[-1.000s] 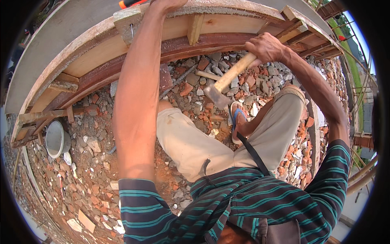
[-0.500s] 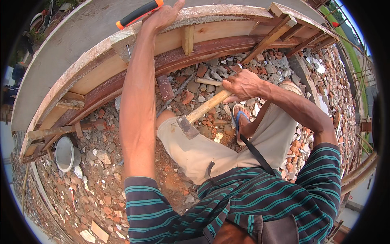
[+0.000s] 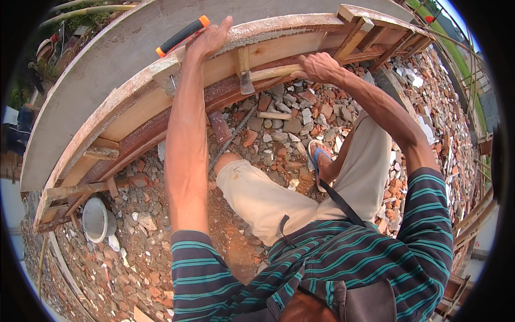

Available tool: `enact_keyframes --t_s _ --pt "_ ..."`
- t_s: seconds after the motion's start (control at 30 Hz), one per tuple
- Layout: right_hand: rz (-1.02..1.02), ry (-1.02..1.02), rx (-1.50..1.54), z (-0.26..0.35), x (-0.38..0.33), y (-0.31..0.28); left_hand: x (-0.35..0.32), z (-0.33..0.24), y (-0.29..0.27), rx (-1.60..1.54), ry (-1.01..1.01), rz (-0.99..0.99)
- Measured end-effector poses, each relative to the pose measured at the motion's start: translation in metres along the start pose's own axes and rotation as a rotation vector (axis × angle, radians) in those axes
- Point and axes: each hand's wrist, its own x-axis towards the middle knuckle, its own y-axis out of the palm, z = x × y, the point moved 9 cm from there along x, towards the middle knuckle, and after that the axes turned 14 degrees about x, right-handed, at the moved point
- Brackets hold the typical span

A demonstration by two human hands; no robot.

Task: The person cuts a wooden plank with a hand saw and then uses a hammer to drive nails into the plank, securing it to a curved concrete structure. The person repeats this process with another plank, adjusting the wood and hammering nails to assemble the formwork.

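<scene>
My right hand (image 3: 320, 68) is closed around the wooden handle of a hammer (image 3: 274, 72). Its metal head is at the lower end of a short upright wooden block (image 3: 243, 60) inside the curved timber formwork (image 3: 292, 22); whether they touch I cannot tell. Up at the formwork's top edge, my left hand (image 3: 211, 39) rests with fingers stretched out, though partly hidden. Just beside that hand lies a black handle with orange ends (image 3: 182, 36); the rest of that tool is out of sight.
Broken brick and stone rubble (image 3: 292, 124) covers the ground around my sandalled foot (image 3: 320, 158). A grey bucket (image 3: 96, 221) stands at the left. Beyond the formwork curves a grey concrete surface (image 3: 80, 102). Slanted timber braces (image 3: 354, 40) stick out at the far right, and a loose stick (image 3: 274, 115) lies on the rubble.
My right hand has swung the hammer up and away from my knee to the wooden block on the formwork. The left hand stays on the top edge; the view has shifted slightly.
</scene>
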Motion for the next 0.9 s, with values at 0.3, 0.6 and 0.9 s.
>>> enact_keyframes --t_s 0.3,0.6,0.9 --pt "0.011 0.323 0.853 0.023 -0.092 0.021 -0.005 0.000 -0.003 0.006 -0.081 0.014" --pt "-0.641 0.061 1.732 0.058 -0.074 -0.055 -0.028 -0.013 -0.017 0.095 -0.147 -0.193" --pt "-0.843 0.112 1.005 -0.004 0.106 -0.124 -0.180 -0.042 -0.010 -0.569 0.148 -0.450"
